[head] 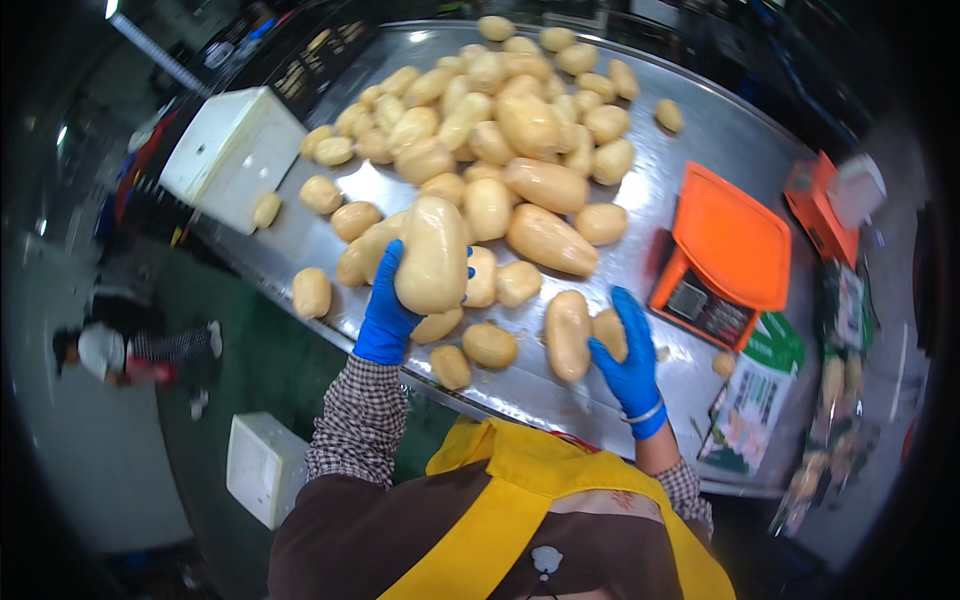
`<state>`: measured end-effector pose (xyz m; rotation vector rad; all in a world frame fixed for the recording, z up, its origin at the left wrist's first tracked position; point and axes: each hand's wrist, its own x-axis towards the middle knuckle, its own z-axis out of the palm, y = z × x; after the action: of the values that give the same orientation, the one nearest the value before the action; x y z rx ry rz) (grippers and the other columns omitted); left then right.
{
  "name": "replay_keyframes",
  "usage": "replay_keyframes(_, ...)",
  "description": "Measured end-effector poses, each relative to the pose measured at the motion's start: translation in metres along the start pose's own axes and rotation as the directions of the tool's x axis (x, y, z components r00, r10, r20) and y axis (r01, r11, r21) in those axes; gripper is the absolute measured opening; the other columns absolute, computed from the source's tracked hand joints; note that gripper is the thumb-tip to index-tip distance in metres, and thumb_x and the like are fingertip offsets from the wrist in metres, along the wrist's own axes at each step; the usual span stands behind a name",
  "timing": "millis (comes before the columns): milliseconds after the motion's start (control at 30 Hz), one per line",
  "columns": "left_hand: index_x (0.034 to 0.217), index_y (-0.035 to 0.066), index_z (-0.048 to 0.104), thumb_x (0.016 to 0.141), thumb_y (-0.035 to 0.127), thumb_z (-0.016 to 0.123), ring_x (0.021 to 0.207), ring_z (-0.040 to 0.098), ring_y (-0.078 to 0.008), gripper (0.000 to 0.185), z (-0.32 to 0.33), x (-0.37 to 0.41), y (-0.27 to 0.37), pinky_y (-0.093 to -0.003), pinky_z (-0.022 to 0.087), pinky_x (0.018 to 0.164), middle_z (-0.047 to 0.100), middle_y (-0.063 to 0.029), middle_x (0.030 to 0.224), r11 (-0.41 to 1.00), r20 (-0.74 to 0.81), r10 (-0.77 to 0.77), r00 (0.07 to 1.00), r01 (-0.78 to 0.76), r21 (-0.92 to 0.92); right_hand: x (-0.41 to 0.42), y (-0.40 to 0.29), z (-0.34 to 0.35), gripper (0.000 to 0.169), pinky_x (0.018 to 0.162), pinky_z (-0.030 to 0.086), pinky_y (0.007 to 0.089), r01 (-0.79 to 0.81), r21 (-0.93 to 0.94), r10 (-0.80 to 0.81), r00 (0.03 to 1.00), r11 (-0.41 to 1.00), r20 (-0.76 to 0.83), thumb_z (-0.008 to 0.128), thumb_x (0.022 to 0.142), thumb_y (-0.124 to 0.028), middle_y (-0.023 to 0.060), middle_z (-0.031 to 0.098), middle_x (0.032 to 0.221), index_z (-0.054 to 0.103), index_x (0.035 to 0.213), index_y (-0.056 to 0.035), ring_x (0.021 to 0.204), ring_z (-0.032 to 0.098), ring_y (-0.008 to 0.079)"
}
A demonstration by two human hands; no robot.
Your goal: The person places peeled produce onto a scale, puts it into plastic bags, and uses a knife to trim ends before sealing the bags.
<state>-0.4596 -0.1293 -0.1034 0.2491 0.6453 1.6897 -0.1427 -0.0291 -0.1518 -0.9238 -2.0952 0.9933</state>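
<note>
Many pale, smooth potatoes (487, 142) lie heaped on a stainless steel table (525, 397). My left hand (391, 311), in a blue glove, grips a large potato (431, 259) above the near side of the heap; blue fingertips show at its right edge. My right hand (631, 364), gloved in blue with a band at the wrist, has thumb and fingers apart. It is beside a small potato (609, 334) that it partly hides; whether they touch I cannot tell. An elongated potato (568, 336) lies just left of that one.
An orange weighing scale (731, 240) stands at the right, near a printed plastic bag (754, 405). Another orange scale (817, 210) is farther right. A white plastic bin (232, 154) sits at the left edge, another white bin (266, 469) below. A person (112, 352) is at the far left.
</note>
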Motion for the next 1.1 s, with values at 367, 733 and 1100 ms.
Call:
replay_keyframes(367,0.14,0.003,0.034,0.093,0.008,0.047,0.124,0.044,-0.0229,0.049,0.12,0.02,-0.189,-0.0344,0.041,0.098,0.046,-0.0111,0.135,0.733,0.488,-0.257,0.834,-0.161,0.661,-0.062,0.031,-0.071,0.071,0.099,0.043,0.0426,-0.008,0.995,0.531,0.845,-0.104,0.062,0.064,0.083,-0.028,0.012,0.045,0.132,0.027,0.141,-0.008,0.121,0.048,0.0286)
replay_keyframes(733,0.135,0.003,0.04,0.093,0.057,0.037,0.12,0.047,-0.0233,0.068,0.2,0.029,-0.365,-0.0402,0.039,0.098,0.048,-0.0127,0.132,0.507,0.128,-0.7,0.702,0.364,0.781,-0.185,0.082,-0.165,0.068,0.095,0.045,0.0353,0.332,0.85,0.624,0.578,0.408,-0.525,0.068,0.079,-0.019,0.0106,0.051,0.124,0.036,0.135,-0.0015,0.112,0.053,0.0228)
replay_keyframes(1100,0.12,0.005,0.054,0.075,0.034,0.07,0.098,0.054,-0.0329,0.056,0.18,-0.027,-0.515,-0.0414,0.046,0.082,0.056,-0.015,0.108,-0.056,0.581,-0.751,0.314,-0.906,0.419,-0.311,0.108,-0.221,0.09,0.062,0.055,0.035,0.657,0.718,0.513,0.709,-0.231,-0.484,0.042,0.081,-0.066,0.0198,0.061,0.097,0.035,0.133,0.0078,0.075,0.064,0.0267)
